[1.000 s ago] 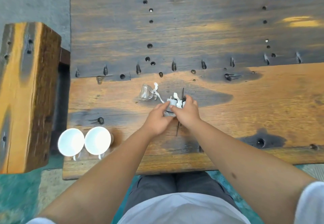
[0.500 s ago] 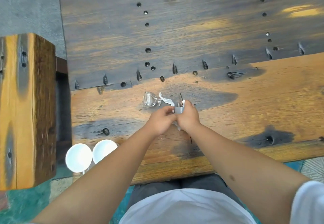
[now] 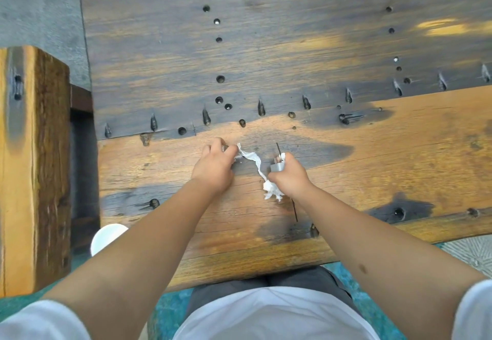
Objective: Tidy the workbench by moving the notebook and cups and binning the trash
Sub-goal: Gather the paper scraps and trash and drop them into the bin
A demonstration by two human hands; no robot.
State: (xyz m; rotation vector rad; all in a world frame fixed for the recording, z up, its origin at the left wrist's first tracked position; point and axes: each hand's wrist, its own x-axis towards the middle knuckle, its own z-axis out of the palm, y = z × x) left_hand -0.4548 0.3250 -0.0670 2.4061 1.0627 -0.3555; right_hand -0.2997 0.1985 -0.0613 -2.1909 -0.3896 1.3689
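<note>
My left hand covers the small clear wrapper on the wooden workbench, fingers closed around it. My right hand grips a small grey piece of trash with a bit of white tissue. A twisted strip of white tissue runs between the two hands and ends in a crumpled wad under my right hand. One white cup shows at the bench's near-left corner, partly hidden by my left forearm. No notebook is in view.
A thin dark stick lies on the bench near my right wrist. A thick wooden block or stool stands to the left of the bench. The bench top has many holes and dark nail marks.
My hands have parted: the left moved left onto the clear wrapper, the right kept the grey trash. The tissue strip now stretches between them. One cup is hidden behind my arm.
</note>
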